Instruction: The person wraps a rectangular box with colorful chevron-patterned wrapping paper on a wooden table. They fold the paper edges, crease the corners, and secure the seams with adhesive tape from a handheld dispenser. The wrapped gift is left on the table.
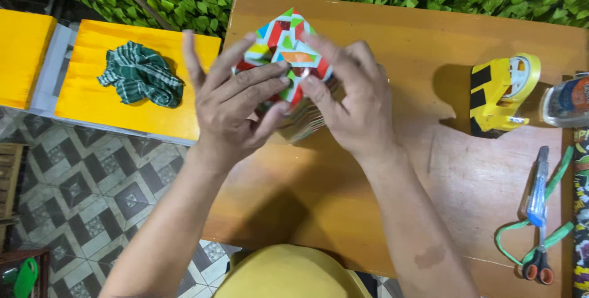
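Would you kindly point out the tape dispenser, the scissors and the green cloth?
Tape dispenser (498,92), head view, on its yellow body.
Scissors (538,266), head view, on the handles.
Green cloth (141,74), head view, on its crumpled middle.

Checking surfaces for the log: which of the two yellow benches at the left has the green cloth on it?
The nearer yellow bench, right beside the wooden table, carries the crumpled green checked cloth. The other bench, at the frame's far left edge, is bare.

Bare forearms, yellow garment (288,273) below
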